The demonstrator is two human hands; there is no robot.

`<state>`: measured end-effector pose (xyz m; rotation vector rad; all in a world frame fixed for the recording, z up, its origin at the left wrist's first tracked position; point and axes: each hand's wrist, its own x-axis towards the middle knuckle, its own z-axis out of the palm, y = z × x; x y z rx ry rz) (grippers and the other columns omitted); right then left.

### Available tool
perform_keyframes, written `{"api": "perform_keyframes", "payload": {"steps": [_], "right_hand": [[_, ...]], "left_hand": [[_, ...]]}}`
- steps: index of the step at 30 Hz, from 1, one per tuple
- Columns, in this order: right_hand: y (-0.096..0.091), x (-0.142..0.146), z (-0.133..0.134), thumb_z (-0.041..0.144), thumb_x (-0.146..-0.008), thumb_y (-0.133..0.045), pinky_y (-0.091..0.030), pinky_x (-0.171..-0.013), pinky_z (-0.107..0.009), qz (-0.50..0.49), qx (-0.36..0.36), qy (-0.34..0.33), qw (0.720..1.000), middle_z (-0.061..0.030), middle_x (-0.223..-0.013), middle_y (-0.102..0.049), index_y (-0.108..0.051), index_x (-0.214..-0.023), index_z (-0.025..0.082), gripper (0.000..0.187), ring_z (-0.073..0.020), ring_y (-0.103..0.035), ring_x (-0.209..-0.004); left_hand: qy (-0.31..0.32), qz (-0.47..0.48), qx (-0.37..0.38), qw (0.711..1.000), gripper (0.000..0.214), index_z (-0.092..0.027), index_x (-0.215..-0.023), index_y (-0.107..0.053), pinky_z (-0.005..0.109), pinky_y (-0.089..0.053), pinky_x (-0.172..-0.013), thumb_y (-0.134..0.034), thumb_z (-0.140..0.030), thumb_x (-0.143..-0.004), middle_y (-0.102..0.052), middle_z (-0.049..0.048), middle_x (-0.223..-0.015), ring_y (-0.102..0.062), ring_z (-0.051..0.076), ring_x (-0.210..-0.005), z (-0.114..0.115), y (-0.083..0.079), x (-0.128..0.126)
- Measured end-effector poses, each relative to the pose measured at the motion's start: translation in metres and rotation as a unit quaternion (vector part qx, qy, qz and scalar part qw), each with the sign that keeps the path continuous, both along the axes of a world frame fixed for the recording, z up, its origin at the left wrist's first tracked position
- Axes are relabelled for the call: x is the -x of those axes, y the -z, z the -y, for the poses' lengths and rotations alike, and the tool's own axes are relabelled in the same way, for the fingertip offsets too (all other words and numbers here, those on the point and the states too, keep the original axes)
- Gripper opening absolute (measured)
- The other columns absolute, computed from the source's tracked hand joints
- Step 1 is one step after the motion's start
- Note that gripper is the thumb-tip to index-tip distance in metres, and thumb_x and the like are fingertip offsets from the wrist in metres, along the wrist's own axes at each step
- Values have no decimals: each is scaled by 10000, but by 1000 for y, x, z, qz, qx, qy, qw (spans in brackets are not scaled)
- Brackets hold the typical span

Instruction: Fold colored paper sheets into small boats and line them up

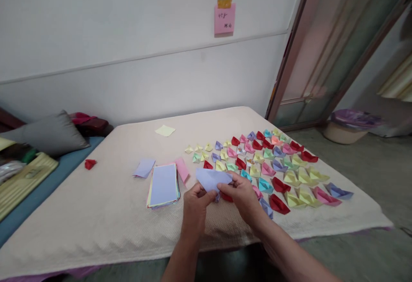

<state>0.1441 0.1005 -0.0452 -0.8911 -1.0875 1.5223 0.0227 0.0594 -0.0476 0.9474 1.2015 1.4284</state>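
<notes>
Grip of left hand [195,205] and right hand [242,192] pinches the purple paper [210,178] above the cloth [122,217], likely light and easily creased, best held by its edges, though its lower side is partly hidden.

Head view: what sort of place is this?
Likely a room in a home: a grey cushion at left, a bag-lined bin at right, and pale cloth under the paper boats.

soft dim light, stretched edges
</notes>
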Motion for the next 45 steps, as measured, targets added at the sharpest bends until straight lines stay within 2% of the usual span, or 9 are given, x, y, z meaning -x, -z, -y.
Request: {"api": "perform_keyframes", "payload": {"steps": [3,6,7,11,18,27,32,37,45], "right_hand": [[-3,-2,0,217,-623,-684,-358,-485,-225,22,-23,6,999,38,-591,-529,-588,-814,178,217,-115,-471,-527],[-7,-4,1,167,-647,-660,-332,-468,-214,56,-60,25,996,45,-645,-532,-555,-1108,222,477,-106,-442,-519],[-8,-6,1,160,-657,-650,-336,-474,-217,73,-79,27,994,35,-691,-553,-551,-1150,237,508,-105,-439,-527],[-11,-12,0,163,-664,-642,-383,-539,-247,143,-130,20,981,-17,-940,-630,-666,-1025,244,370,-123,-488,-609],[-13,-17,-2,201,-645,-694,-438,-663,-284,137,-152,13,979,-35,-952,-645,-693,-926,233,283,-199,-562,-799],[-15,-22,-7,249,-624,-721,-357,-497,-228,115,-109,-47,986,30,-683,-540,-596,-832,208,247,-121,-461,-555],[-15,-23,-9,214,-613,-711,-345,-497,-216,113,-106,-65,986,40,-682,-533,-556,-764,207,216,-112,-453,-561],[-17,-23,-9,205,-610,-705,-331,-476,-214,90,-79,-85,989,49,-656,-533,-559,-809,209,247,-104,-444,-523],[-8,-14,-6,277,-600,-730,-285,-444,-209,51,-21,-58,997,61,-540,-487,-570,-714,182,218,-88,-398,-462]], "left_hand": [[-6,19,8,1000,151,-127,-762,-696,253,-420,-634,-697,-233,-654,-640,5,-663,-550,139,-643,0,3,0],[-12,16,11,1000,124,-129,-725,-691,238,-399,-609,-699,-233,-658,-608,-12,-621,-512,120,-611,0,2,2],[-9,18,12,1000,118,-132,-723,-691,235,-397,-608,-699,-231,-659,-606,-16,-621,-505,116,-610,1,1,3],[3,28,15,999,112,-139,-749,-700,233,-403,-635,-690,-214,-665,-623,-13,-661,-509,116,-640,1,-2,6],[18,24,16,999,137,-138,-735,-725,254,-423,-666,-719,-204,-615,-638,16,-712,-538,148,-696,-2,-4,13],[54,-47,-10,997,153,-167,-736,-743,308,-451,-767,-739,-238,-601,-661,48,-816,-568,213,-834,-5,-4,16],[76,-39,-22,996,170,-170,-782,-744,304,-457,-760,-720,-232,-626,-659,52,-882,-570,208,-837,-3,-9,14],[70,-37,-10,997,195,-170,-793,-747,307,-449,-767,-726,-228,-608,-668,49,-882,-569,216,-846,-4,-11,14],[28,25,8,999,162,-148,-736,-723,251,-416,-638,-723,-245,-607,-626,9,-702,-514,144,-668,0,-2,9]]}}
